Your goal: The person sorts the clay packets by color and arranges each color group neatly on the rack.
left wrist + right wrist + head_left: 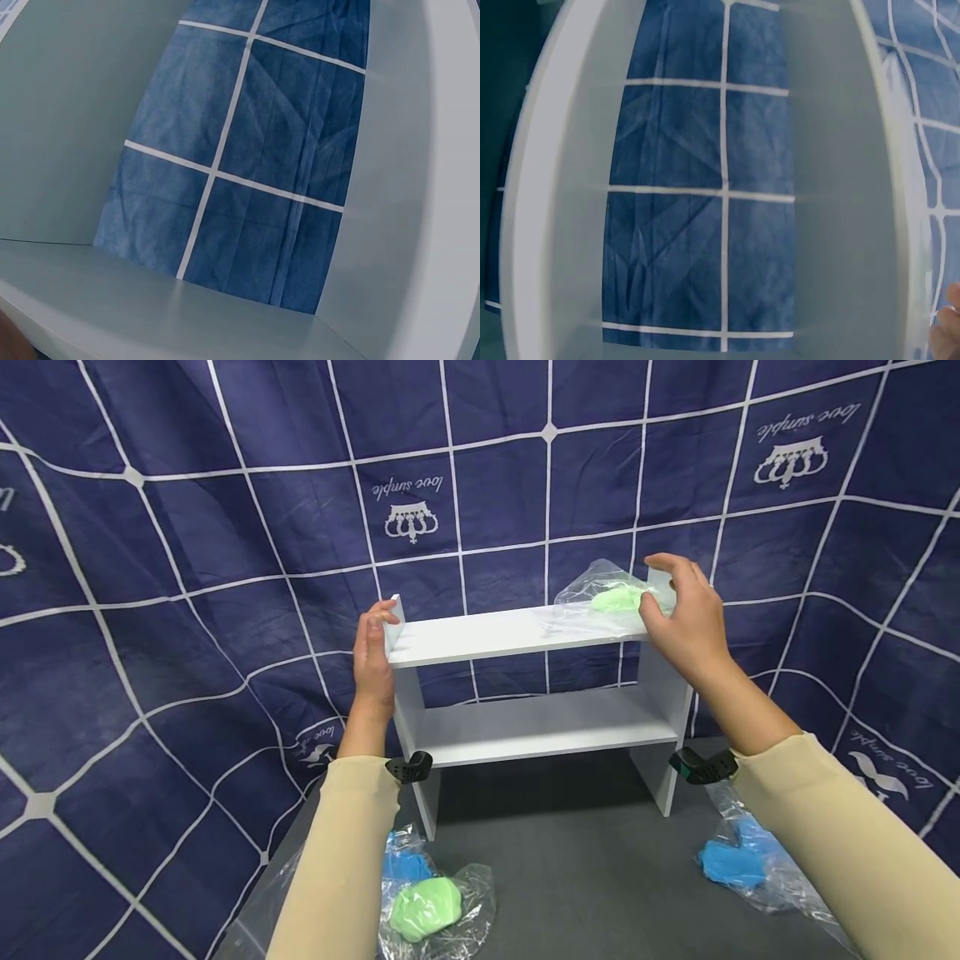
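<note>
A white two-tier shelf [532,727] stands upright in the head view, its side panels rising above both boards. My left hand [372,664] grips the top of the left panel [397,618], fingertips at its edge and thumb pointing up. At the other end, my right hand [692,614] curves round the top of the right panel [660,579], thumb and index finger spread. Beside that thumb, a clear plastic bag [581,589] with a light green soft lump [618,597] lies on the upper board [465,635]. The wrist views mostly show the shelf's inner faces [397,150].
Below on the dark grey surface [555,877], clear bags hold a green lump [426,908] and a blue one [405,864] by my left forearm. Another bagged blue lump [731,864] lies at right. Navy gridded cloth [502,510] hangs close behind and at both sides.
</note>
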`<state>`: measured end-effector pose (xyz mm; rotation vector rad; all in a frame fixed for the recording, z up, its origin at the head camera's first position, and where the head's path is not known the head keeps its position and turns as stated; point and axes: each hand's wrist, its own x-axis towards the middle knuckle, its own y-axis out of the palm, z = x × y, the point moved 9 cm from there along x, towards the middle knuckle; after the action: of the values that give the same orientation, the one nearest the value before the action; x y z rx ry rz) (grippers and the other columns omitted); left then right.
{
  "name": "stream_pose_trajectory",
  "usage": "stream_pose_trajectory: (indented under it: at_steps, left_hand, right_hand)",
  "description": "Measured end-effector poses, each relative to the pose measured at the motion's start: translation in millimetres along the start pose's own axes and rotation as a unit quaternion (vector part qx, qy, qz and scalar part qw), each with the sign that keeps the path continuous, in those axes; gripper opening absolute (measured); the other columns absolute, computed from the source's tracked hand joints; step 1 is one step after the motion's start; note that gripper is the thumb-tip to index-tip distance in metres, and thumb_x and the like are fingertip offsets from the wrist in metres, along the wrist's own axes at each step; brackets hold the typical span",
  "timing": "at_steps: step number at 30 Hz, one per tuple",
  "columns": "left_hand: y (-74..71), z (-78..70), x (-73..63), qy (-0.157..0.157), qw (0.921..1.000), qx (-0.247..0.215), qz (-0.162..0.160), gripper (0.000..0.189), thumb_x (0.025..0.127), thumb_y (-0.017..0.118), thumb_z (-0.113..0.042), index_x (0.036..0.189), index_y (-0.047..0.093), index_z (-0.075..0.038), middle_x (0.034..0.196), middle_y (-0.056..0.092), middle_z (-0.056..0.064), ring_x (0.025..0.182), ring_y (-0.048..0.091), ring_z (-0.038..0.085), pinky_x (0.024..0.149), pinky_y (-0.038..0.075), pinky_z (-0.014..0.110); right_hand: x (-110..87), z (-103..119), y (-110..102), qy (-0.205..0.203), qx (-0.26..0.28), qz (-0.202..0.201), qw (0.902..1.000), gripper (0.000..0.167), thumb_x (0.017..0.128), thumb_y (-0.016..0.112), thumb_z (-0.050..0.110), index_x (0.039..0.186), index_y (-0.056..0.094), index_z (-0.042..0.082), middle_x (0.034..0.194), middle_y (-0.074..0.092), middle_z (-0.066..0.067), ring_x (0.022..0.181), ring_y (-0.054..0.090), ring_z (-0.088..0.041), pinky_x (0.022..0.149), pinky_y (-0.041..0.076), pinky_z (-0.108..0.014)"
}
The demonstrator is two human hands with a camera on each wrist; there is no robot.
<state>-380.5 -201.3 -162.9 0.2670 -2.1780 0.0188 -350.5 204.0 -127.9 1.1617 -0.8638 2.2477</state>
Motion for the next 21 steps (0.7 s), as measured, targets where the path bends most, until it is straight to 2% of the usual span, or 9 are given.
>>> stream_pose_trajectory:
  at_steps: [1, 4, 8, 10, 11, 14, 15, 21]
  left_hand:
    - [0.5, -4.8, -1.1, -0.001, 1.0, -0.002, -0.001, 0.03, 0.103, 0.029, -0.011, 0.091, 0.055, -0.022, 0.143, 0.047, 0.03, 0.148, 0.032, 0.036, 0.123, 0.019, 0.035]
    - [3.1, -18.0, -4.3, 0.003, 1.0, 0.0, 0.002, 0.03, 0.103, 0.029, -0.01, 0.091, 0.055, -0.02, 0.142, 0.046, 0.033, 0.147, 0.033, 0.038, 0.122, 0.02, 0.035]
    - [5.0, -21.7, -5.1, 0.002, 1.0, -0.002, 0.002, 0.028, 0.104, 0.029, -0.009, 0.094, 0.054, -0.004, 0.142, 0.047, 0.032, 0.146, 0.034, 0.038, 0.121, 0.021, 0.033]
    - [5.5, -21.9, -4.9, 0.001, 1.0, 0.001, 0.001, 0.028, 0.104, 0.028, -0.009, 0.094, 0.053, 0.001, 0.141, 0.047, 0.032, 0.145, 0.035, 0.037, 0.121, 0.022, 0.033]
    - [5.6, -22.1, -4.7, 0.002, 1.0, 0.002, 0.001, 0.029, 0.103, 0.028, -0.009, 0.096, 0.05, 0.007, 0.141, 0.047, 0.032, 0.145, 0.034, 0.038, 0.121, 0.022, 0.033]
    - [5.8, -23.5, -4.1, 0.005, 1.0, 0.003, 0.0, 0.03, 0.103, 0.028, -0.008, 0.101, 0.045, 0.017, 0.141, 0.047, 0.033, 0.145, 0.035, 0.039, 0.12, 0.022, 0.033]
    - [5.7, -24.0, -4.0, 0.006, 1.0, 0.004, -0.001, 0.03, 0.103, 0.028, -0.008, 0.1, 0.046, 0.016, 0.141, 0.047, 0.033, 0.145, 0.035, 0.039, 0.12, 0.022, 0.033]
    - [5.4, -23.5, -5.3, 0.001, 1.0, 0.009, -0.002, 0.03, 0.103, 0.028, -0.008, 0.101, 0.045, 0.016, 0.141, 0.048, 0.032, 0.145, 0.034, 0.038, 0.121, 0.022, 0.033]
  right_hand:
    - [-3.1, 1.5, -3.3, -0.003, 0.005, -0.003, 1.0, 0.043, 0.09, 0.055, 0.01, 0.133, 0.058, 0.008, 0.136, 0.061, -0.013, 0.124, 0.055, -0.035, 0.103, 0.042, -0.049]
    - [-14.1, 5.3, -15.8, -0.015, 0.011, -0.018, 0.9997, 0.044, 0.089, 0.056, 0.01, 0.133, 0.059, 0.009, 0.135, 0.061, -0.014, 0.124, 0.053, -0.032, 0.102, 0.042, -0.036]
    - [-30.8, 3.4, -36.1, -0.035, 0.016, -0.056, 0.9977, 0.049, 0.086, 0.057, 0.007, 0.135, 0.057, 0.008, 0.131, 0.059, -0.018, 0.118, 0.052, -0.031, 0.096, 0.036, -0.017]
    - [-38.0, -3.5, -46.2, -0.035, 0.026, -0.079, 0.9959, 0.051, 0.085, 0.055, 0.004, 0.135, 0.056, 0.009, 0.129, 0.059, -0.01, 0.119, 0.052, -0.022, 0.095, 0.034, -0.011]
    - [-40.9, -8.5, -51.1, -0.032, 0.032, -0.09, 0.9949, 0.052, 0.085, 0.055, 0.003, 0.136, 0.056, 0.011, 0.129, 0.057, -0.003, 0.12, 0.052, -0.016, 0.095, 0.035, -0.01]
    - [-48.1, -28.8, -64.4, -0.004, 0.046, -0.118, 0.9919, 0.056, 0.084, 0.053, 0.001, 0.138, 0.053, 0.018, 0.127, 0.046, 0.02, 0.118, 0.051, 0.002, 0.095, 0.038, -0.01]
    - [-50.3, -36.6, -68.2, 0.007, 0.05, -0.126, 0.9907, 0.057, 0.085, 0.052, 0.002, 0.139, 0.052, 0.019, 0.126, 0.042, 0.026, 0.117, 0.05, 0.006, 0.094, 0.039, -0.01]
    - [-73.2, -82.0, -80.8, 0.068, 0.025, -0.151, 0.9859, 0.052, 0.087, 0.052, 0.004, 0.136, 0.054, 0.023, 0.118, 0.039, 0.032, 0.108, 0.05, 0.014, 0.086, 0.04, -0.006]
